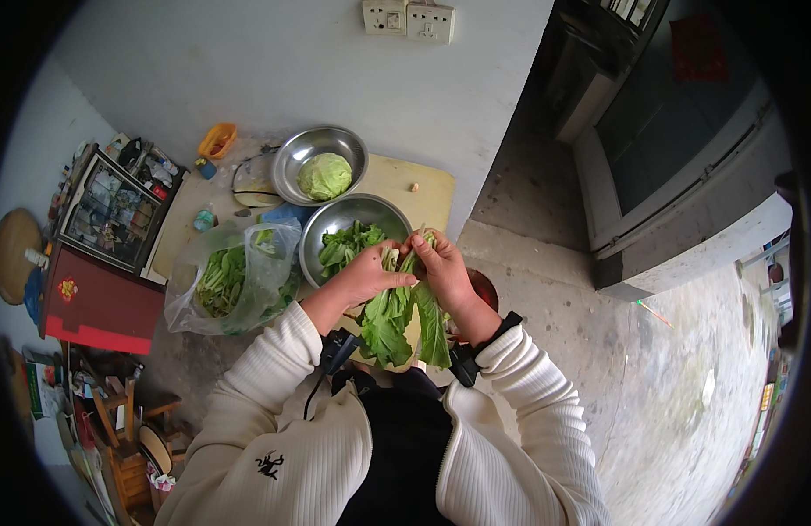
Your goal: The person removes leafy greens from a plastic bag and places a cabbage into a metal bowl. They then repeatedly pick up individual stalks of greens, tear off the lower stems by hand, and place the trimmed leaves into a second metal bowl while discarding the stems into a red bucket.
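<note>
Leafy greens (387,329) hang leaf-down between my two hands, above the near edge of the table. Their pale stems are in the fingers of my left hand (371,276). With thumb and fingertips, my right hand (445,264) pinches a stem of the same bunch. Just beyond my left hand stands a steel bowl (309,244) with loose green leaves (353,242) in it. A second steel bowl (288,152) behind it holds a round green cabbage (324,176). To the left, a clear plastic bag (182,296) lies open around more stemmed greens (223,279).
The yellowish table (392,174) stands against a wall with power sockets (430,23). On it are a small garlic-like piece (415,187), an orange basket (217,140) and a small jar (205,168). A reddish basin (483,289) shows partly behind my right wrist. A dark red cabinet (103,302) stands left.
</note>
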Available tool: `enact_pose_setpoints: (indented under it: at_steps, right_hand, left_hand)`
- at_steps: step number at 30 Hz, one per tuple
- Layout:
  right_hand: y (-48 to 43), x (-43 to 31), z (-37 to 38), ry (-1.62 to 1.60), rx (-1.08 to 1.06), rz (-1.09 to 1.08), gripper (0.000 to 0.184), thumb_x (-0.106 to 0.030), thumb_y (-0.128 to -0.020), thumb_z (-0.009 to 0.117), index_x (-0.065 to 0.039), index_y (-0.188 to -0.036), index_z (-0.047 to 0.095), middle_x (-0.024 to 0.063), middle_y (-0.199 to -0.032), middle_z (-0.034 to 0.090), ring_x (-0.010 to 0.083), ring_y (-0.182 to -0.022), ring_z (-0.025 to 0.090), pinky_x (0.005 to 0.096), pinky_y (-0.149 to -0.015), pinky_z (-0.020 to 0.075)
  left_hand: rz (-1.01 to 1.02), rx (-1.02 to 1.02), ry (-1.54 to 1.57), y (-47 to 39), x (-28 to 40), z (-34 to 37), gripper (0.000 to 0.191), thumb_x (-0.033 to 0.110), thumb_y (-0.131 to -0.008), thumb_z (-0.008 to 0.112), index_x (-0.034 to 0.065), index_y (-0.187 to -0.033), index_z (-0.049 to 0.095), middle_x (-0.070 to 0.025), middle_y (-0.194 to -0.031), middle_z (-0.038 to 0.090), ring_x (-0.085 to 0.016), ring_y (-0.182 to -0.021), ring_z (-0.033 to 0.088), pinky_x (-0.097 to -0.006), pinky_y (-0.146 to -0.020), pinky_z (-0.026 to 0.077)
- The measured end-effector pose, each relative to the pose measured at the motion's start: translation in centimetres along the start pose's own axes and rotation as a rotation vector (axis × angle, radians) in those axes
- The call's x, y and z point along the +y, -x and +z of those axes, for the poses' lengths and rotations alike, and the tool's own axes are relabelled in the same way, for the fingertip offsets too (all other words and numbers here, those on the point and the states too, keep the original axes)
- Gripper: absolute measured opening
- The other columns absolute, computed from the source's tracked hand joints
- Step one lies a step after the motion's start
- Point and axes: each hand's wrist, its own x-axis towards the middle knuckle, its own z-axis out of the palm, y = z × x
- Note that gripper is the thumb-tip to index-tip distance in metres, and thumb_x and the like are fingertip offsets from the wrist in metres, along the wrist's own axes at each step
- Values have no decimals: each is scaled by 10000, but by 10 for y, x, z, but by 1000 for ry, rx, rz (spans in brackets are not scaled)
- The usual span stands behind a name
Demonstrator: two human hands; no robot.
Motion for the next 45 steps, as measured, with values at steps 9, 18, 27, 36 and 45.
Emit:
enact_pose_setpoints:
  at_steps: [9,18,27,36,45]
  right_hand:
    - [5,-23,-5,689,-38,17,306,-267,-883,682,8,-1003,620,59,-782,647,93,-712,544,288,-683,472]
    - [15,-43,7,1057,-28,25,279,-278,-796,683,-21,-903,664,203,-737,639,362,-715,637,407,-656,498]
    - [21,-47,-17,1252,-96,-49,270,-255,-800,619,-20,-931,645,229,-758,630,411,-749,615,461,-680,487]
    - [7,-26,-38,274,43,250,199,-209,-990,497,-28,-1015,575,-43,-793,535,71,-738,485,216,-690,423]
    - [-19,6,-5,153,-105,145,276,-194,-1003,502,-16,-1207,556,25,-1054,613,107,-978,548,251,-886,441]
  left_hand:
    - [-75,121,-166,-5,-9,-7,262,82,-785,744,32,-994,594,-17,-881,614,-92,-816,566,-255,-725,470]
    - [21,43,-514,-12,-6,8,446,45,-763,742,12,-1163,546,-38,-1007,628,-90,-946,564,-247,-783,476]
    - [-95,-21,-312,-14,-5,16,334,139,-861,696,19,-1148,575,34,-767,560,-38,-599,454,-222,-515,389]
    - [-69,30,-17,-17,-5,1,331,269,-933,625,28,-1152,561,23,-794,559,-52,-605,474,-210,-536,401]
    - [-54,135,-159,-10,-11,-14,341,97,-886,663,0,-1198,565,-11,-1043,630,-84,-969,572,-245,-848,468]
